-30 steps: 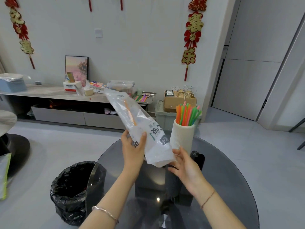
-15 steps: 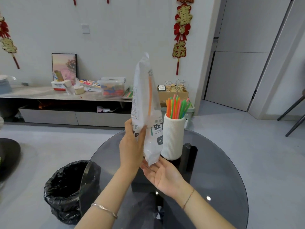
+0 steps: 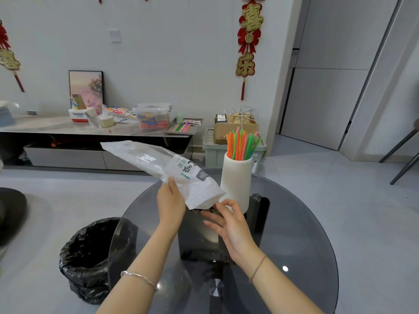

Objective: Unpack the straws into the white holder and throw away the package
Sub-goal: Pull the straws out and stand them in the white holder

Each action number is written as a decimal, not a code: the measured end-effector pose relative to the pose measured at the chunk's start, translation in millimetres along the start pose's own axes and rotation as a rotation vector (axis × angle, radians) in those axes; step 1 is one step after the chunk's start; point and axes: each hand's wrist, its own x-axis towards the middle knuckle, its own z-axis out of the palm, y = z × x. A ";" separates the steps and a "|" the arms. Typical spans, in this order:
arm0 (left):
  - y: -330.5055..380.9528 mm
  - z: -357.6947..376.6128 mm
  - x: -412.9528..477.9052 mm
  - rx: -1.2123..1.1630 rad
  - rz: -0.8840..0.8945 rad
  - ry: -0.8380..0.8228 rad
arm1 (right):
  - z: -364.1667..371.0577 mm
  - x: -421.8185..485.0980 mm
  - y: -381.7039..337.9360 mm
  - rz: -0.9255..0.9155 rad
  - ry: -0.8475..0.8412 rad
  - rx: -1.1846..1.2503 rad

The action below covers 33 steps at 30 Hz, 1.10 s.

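My left hand (image 3: 170,203) grips the white plastic straw package (image 3: 163,167) near its open lower end; the package slants up to the left and looks empty. Just under that open mouth, my right hand (image 3: 229,225) has its fingers spread and holds nothing. The white ribbed holder (image 3: 235,180) stands upright on the round dark glass table (image 3: 299,223), right behind the package's mouth. A bunch of orange, green and pink straws (image 3: 241,143) sticks out of the holder's top.
A bin lined with a black bag (image 3: 90,252) stands on the floor at the table's left edge. A low sideboard (image 3: 68,130) with boxes and a tray runs along the back wall. Dark chair legs (image 3: 403,152) show at the far right.
The package stood nearly upright half a second ago; now it has tipped down to the left. My right hand has slid from under its bottom to beside the open mouth.
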 end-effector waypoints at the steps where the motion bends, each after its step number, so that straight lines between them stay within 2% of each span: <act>1: -0.2 -0.4 1.1 -0.020 -0.038 0.009 | 0.1 0.2 -0.5 -0.043 -0.007 -0.038; 6: -0.7 0.1 3.0 -0.094 -0.148 -0.010 | 3.2 0.4 -2.1 -0.186 -0.009 -0.285; 10: 1.0 2.1 2.1 -0.136 -0.158 -0.013 | 2.3 -0.2 -2.2 -0.379 0.050 -0.417; 15: 5.7 6.9 -3.3 -0.113 -0.104 0.030 | 3.4 3.6 -3.6 -0.497 0.159 -0.458; 22: 7.3 16.3 -10.1 -0.094 -0.073 0.031 | 4.2 11.4 -9.2 -0.494 0.277 -0.449; 27: 8.7 17.4 -12.2 -0.135 -0.099 -0.030 | 3.0 11.9 -15.7 -0.528 0.285 -0.472; 33: 9.1 6.6 1.0 -0.259 -0.241 -0.009 | -0.4 4.1 -23.9 -0.568 0.261 -0.534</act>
